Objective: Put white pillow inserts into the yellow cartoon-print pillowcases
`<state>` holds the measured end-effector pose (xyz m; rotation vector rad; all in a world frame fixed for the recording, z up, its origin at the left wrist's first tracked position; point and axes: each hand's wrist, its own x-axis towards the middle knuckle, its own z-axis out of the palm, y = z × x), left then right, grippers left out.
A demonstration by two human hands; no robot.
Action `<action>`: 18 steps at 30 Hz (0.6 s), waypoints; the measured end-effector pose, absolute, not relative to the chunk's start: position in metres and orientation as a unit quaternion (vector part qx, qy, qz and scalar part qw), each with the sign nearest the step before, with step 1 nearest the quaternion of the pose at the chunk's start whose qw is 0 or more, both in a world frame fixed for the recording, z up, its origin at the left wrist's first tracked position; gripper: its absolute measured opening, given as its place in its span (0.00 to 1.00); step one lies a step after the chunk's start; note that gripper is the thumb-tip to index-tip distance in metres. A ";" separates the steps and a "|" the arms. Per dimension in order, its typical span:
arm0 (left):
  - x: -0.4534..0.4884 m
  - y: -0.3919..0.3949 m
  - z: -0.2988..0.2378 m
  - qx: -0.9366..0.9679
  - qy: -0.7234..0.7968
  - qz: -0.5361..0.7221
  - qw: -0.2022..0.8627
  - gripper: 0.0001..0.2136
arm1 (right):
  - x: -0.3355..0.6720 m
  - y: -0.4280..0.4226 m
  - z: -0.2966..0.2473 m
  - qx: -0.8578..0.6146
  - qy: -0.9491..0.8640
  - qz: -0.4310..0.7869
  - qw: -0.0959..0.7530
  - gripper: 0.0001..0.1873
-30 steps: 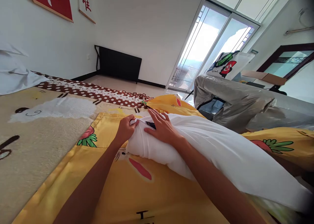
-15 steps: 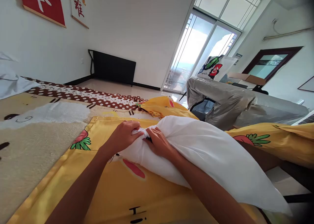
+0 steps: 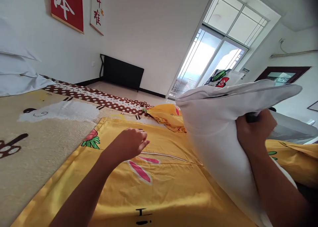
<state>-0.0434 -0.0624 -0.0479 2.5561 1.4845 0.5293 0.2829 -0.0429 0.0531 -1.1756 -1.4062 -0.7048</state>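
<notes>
My right hand [image 3: 255, 129] grips the white pillow [image 3: 218, 134] near its upper end and holds it lifted and tilted at the right, above the bed. A dark edge shows at my fingers. My left hand [image 3: 130, 143] hovers just over the yellow cartoon-print cover [image 3: 154, 187], fingers loosely curled and holding nothing. The cover lies flat on the bed, with a seam or zip line running right from under my left hand.
A beige fleece blanket [image 3: 42, 134] with a sheep picture covers the bed's left part, edged by brown polka-dot fabric [image 3: 99, 96]. White pillows [image 3: 17, 78] lie at far left. A black panel [image 3: 123, 73] leans on the wall; a glass door [image 3: 206, 63] is behind.
My right hand has lifted the white pillow up and to the right, off the yellow cover. My left hand has let go of the pillow's end and stays low over the cover.
</notes>
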 end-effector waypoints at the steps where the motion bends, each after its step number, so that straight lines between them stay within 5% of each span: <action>1: -0.039 -0.058 -0.054 0.856 0.494 0.116 0.093 0.15 | 0.286 -0.045 0.060 -0.498 -0.594 -0.299 0.557 0.11; 9: -0.025 -0.006 -0.115 0.858 0.475 -0.033 0.195 0.14 | 0.288 -0.037 0.061 -0.515 -0.605 -0.279 0.539 0.10; 18: -0.008 0.009 -0.159 0.855 0.487 -0.012 0.176 0.21 | 0.263 -0.015 0.024 -0.507 -0.681 -0.237 0.472 0.14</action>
